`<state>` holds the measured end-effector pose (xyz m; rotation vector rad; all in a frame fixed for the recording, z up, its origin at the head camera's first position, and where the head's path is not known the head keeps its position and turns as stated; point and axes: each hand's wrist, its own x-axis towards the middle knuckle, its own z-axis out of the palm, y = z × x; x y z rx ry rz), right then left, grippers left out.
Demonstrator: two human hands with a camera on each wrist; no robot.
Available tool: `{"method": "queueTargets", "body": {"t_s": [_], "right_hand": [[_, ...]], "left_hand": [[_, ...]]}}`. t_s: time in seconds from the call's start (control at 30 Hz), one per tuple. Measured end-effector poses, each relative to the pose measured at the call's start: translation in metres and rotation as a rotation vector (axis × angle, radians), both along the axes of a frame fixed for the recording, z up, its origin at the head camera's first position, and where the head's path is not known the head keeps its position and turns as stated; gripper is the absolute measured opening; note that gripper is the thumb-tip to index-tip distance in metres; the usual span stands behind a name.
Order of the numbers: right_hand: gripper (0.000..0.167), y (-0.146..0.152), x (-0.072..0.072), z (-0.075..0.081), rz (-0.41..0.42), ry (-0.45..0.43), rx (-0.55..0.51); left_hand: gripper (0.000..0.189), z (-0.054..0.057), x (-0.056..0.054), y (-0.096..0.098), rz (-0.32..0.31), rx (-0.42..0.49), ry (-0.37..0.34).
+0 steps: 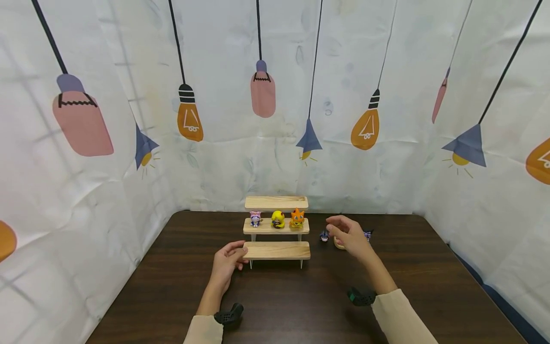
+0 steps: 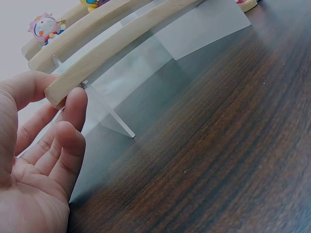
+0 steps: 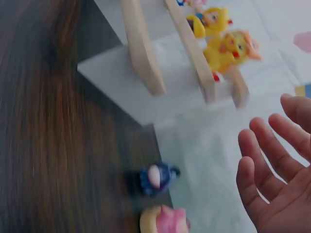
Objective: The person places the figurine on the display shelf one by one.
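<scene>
A three-step wooden display stand (image 1: 277, 251) with clear side panels stands on the table. My left hand (image 1: 227, 263) pinches the left end of its lowest board (image 2: 102, 58) between thumb and fingers. On the middle step sit a pink-and-white figurine (image 1: 255, 220), a yellow figurine (image 1: 278, 220) and an orange-eared figurine (image 1: 297, 220). My right hand (image 1: 351, 239) is held right of the stand with relaxed fingers and nothing in them. Near it on the table are a dark blue figurine (image 3: 158, 178) and a pink-and-cream figurine (image 3: 167, 221). A blue-black piece (image 1: 368, 234) shows partly behind that hand.
The dark wood-grain table (image 1: 172, 296) extends to a white curtain (image 1: 223, 167) printed with hanging lamps, which encloses the back and sides. The stand's top board (image 1: 276, 203) is close to the back curtain. A black band (image 1: 361, 297) is on each wrist.
</scene>
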<state>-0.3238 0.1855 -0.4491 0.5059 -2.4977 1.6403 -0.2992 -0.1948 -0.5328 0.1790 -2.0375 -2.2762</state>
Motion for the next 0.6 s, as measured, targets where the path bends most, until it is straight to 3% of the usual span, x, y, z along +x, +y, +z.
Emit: {"method": "queueTargets", "body": {"t_s": [0.27,0.6], "right_hand": [[0.039,0.044,0.007,-0.011,-0.207,-0.014,-0.06],[0.043,0.086,0.004,-0.028,-0.4,-0.04,-0.13]], "left_hand": [[0.037,0.001,0.0,0.0,0.005,-0.005,-0.005],[0.039,0.0,0.0,0.0,0.004,-0.011,-0.003]]}}
